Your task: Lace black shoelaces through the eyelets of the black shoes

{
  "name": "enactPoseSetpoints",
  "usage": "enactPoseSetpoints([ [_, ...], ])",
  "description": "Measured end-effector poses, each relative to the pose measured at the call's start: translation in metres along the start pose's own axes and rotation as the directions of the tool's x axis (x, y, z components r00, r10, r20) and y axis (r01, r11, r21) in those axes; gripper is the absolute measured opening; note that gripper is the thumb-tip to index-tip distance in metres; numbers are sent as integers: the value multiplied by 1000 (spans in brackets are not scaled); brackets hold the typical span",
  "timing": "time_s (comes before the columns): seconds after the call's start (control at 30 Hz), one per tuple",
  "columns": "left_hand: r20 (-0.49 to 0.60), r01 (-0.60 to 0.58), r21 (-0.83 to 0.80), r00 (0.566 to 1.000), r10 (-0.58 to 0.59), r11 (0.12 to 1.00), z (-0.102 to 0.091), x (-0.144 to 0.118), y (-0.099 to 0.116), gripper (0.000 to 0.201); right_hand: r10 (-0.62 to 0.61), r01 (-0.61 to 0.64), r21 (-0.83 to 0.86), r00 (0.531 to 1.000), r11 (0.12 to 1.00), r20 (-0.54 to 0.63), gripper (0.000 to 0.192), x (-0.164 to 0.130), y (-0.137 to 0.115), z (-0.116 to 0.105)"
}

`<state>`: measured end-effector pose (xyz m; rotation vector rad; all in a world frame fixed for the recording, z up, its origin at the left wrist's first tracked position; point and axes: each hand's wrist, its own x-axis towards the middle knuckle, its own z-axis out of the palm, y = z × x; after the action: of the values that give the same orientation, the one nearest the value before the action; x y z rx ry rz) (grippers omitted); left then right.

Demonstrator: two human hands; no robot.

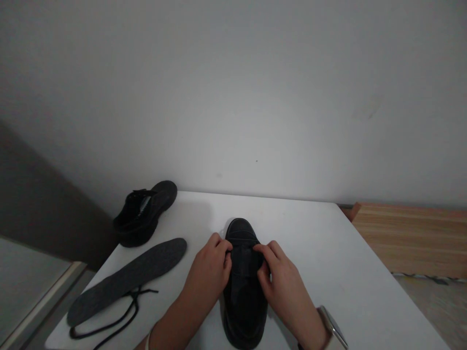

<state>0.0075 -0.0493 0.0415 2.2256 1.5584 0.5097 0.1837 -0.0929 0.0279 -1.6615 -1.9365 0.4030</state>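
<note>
A black shoe (245, 296) lies sole down on the white table, its toe pointing away from me. My left hand (211, 262) is closed at the shoe's left side, fingertips pinching the edge near the tongue. On the opposite edge, my right hand (279, 272) pinches the upper with thumb and forefinger. Whether a lace end is between the fingers is too small to make out. To the left rest a dark grey insole (129, 277) and a loose black shoelace (134, 304), which partly touches the insole's lower edge.
A second black shoe (144, 214) stands at the table's far left corner, by the wall. The white table (328, 262) meets the grey wall (262, 107) at the back. Beyond its right edge is a wooden surface (412, 238). A watch (332, 325) is on my right wrist.
</note>
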Motion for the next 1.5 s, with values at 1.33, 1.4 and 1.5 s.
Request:
enactPoseSetpoints([
  [1.33,-597,-348,-711,758,-263,611,-87,-27,-5,4,331,261,854,839,451,-431,18,21,-4,-82],
  [1.4,-491,-167,-627,843,-220,761,-82,-19,-16,10,379,79,850,871,520,-312,22,24,14,-73],
  [1.5,-211,-14,-481,972,-100,877,-64,-2,-28,24,353,-180,713,930,678,-101,28,29,36,-51],
])
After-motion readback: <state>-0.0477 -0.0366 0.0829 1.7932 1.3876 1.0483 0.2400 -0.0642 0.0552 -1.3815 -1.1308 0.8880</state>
